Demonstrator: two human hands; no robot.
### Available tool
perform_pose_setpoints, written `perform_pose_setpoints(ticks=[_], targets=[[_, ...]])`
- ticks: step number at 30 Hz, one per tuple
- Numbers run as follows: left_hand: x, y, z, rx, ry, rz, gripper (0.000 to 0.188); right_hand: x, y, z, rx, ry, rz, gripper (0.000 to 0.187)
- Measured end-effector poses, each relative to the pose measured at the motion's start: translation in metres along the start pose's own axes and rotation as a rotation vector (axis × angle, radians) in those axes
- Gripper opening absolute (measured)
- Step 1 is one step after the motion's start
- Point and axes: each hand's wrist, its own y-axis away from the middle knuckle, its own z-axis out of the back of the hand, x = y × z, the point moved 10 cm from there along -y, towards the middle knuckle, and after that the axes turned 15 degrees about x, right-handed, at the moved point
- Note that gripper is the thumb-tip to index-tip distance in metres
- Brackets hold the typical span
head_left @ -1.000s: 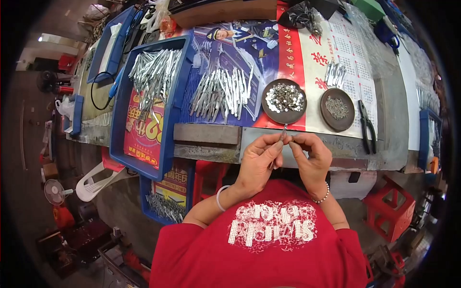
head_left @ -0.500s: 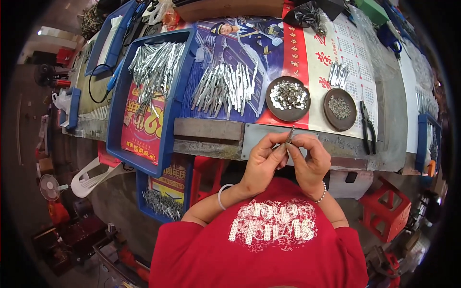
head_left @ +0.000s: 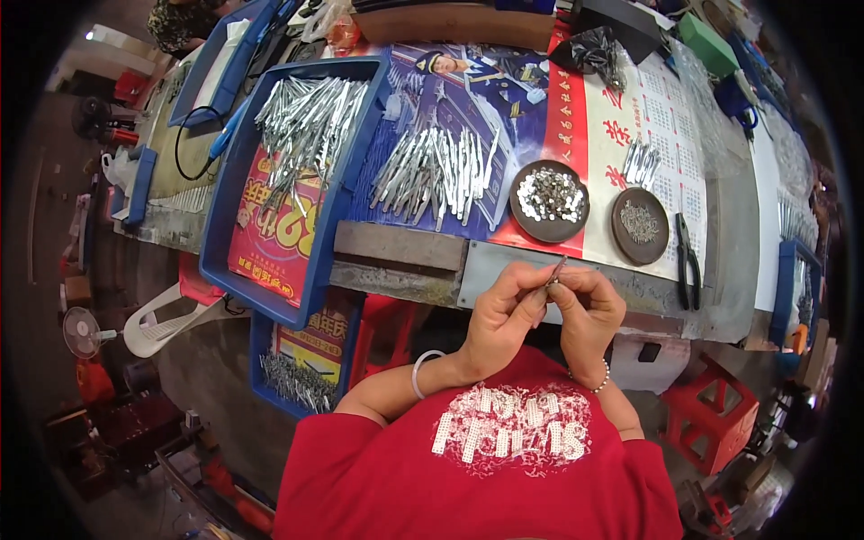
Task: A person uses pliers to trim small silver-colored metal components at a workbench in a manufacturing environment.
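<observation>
My left hand (head_left: 504,319) and my right hand (head_left: 591,315) meet in front of the bench edge, above my red shirt. Both are closed in a pinch on a thin metal strip (head_left: 559,267), whose dark tip pokes up between the fingertips; the fingers hide the rest. Beyond them lies a pile of silver metal strips (head_left: 432,175). A brown bowl (head_left: 551,238) with shiny round discs (head_left: 549,193) sits just past my hands. To its right, a smaller brown bowl (head_left: 641,259) holds tiny metal pins (head_left: 639,220).
Black-handled pliers (head_left: 688,265) lie right of the bowls. A blue tray (head_left: 256,301) with more strips (head_left: 310,117) overhangs the bench edge at left, above a lower blue tray (head_left: 261,396). A few strips (head_left: 641,165) rest on the calendar sheet. Red stools (head_left: 711,409) stand below.
The view has shifted a little, so the bench things sit slightly lower and further right. Both hands keep their pinch on the strip, which now tilts more to the right.
</observation>
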Motion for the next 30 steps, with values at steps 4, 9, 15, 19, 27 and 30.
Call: perform_pose_setpoints(ticks=[4, 9, 15, 19, 27, 30], targets=[[-0.004, 0.003, 0.002, 0.000, -0.037, -0.036, 0.027, 0.011, -0.002, -0.003, 0.018, 0.126, 0.127, 0.011], [-0.008, 0.003, 0.003, -0.001, -0.045, -0.042, 0.028, 0.010, -0.007, -0.005, 0.074, 0.153, 0.126, 0.012], [0.000, 0.002, 0.010, -0.051, -0.018, -0.026, 0.026, 0.012, -0.013, -0.010, 0.046, 0.204, 0.119, 0.011], [0.000, 0.003, 0.009, -0.070, -0.025, -0.028, 0.026, 0.027, -0.013, -0.017, 0.052, 0.428, 0.243, 0.015], [-0.009, -0.002, -0.001, -0.053, -0.111, -0.076, 0.024, 0.039, -0.017, -0.025, 0.090, 0.664, 0.282, 0.025], [-0.008, -0.003, -0.002, -0.070, -0.124, -0.028, 0.024, 0.038, -0.016, -0.030, 0.142, 0.665, 0.353, 0.027]])
